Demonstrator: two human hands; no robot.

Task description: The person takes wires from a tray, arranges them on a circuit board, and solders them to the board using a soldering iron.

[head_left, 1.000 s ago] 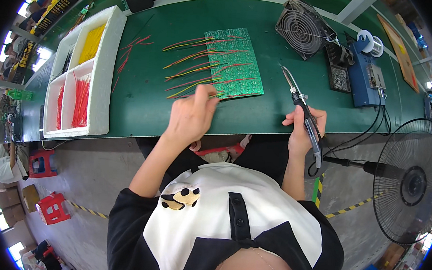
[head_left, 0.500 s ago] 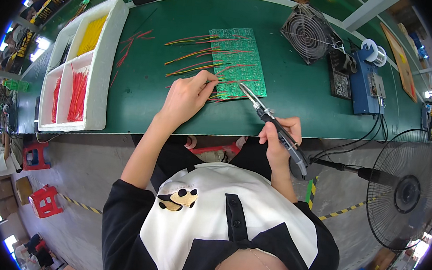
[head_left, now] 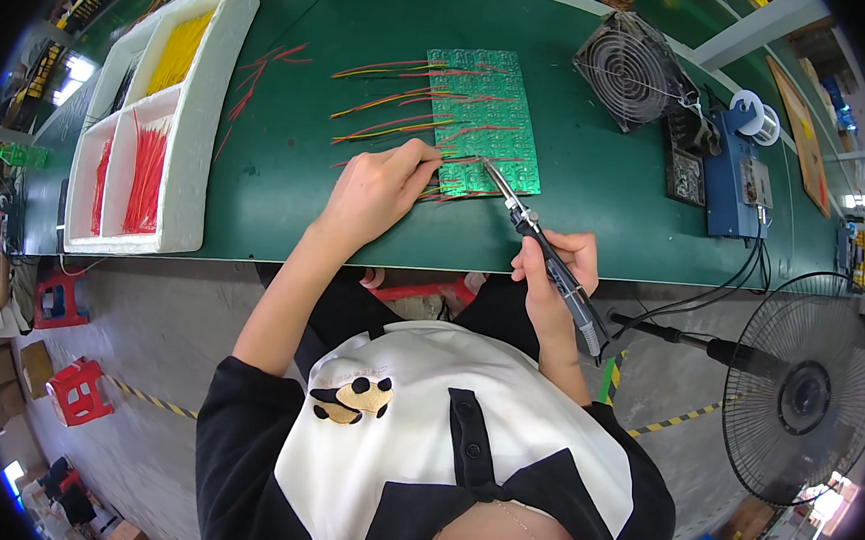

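A green circuit board panel [head_left: 514, 85] lies on the green bench, with several red and yellow wires [head_left: 384, 100] fanning out past its left side. At its lower left edge my left hand [head_left: 378, 186] is closed in a pinch on a wire, and a short red end pokes out left of the hand. The pinched tips are partly hidden. My right hand [head_left: 561, 269] grips a black and grey soldering iron [head_left: 564, 279]. Its metal tip points up and left onto the board's lower part, near a red wire; whether it touches cannot be made out.
At the left stands a white foam tray [head_left: 191, 163] with red wires [head_left: 146, 180] and yellow wires [head_left: 179, 52]. Loose red wires [head_left: 255, 77] lie beside it. A small metal-grilled fan [head_left: 627, 73] and a blue soldering unit [head_left: 734, 186] with cables stand right. A large fan [head_left: 805, 386] is lower right.
The soldering iron's tip has shifted slightly up and left over the board, and its handle is a little steeper. My left hand keeps its pinch. The whole view has shifted slightly.
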